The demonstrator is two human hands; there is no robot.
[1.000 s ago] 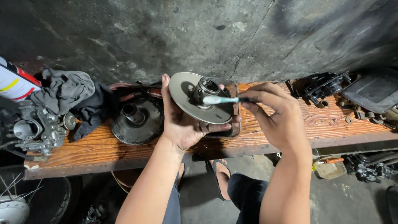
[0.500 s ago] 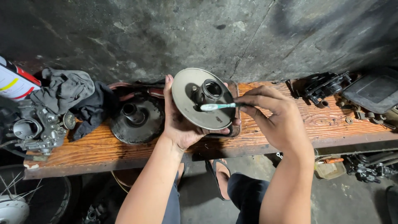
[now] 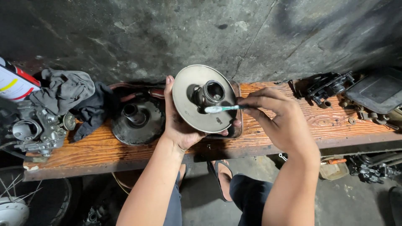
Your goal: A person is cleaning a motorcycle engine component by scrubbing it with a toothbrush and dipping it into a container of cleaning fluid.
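Round grey metal pulley disc w/ a short hollow hub (image 3: 204,100) is up off the wooden plank counter (image 3: 293,125), tilted toward me, held above its middle. My left hand (image 3: 180,125) cups it from behind & below, grip closed round the rim, fingertips showing at the lower right edge. My right hand (image 3: 278,119) has a narrow pinch grip on a white-and-teal toothbrush (image 3: 220,109), bristle end touching the disc face just under the hub. Left of that, on the counter, a dark greasy round clutch part (image 3: 136,119), then crumpled grey & black rags (image 3: 71,98), then a metal carburettor (image 3: 35,127) at the far left. Black engine bits (image 3: 326,88) lie at the right end.
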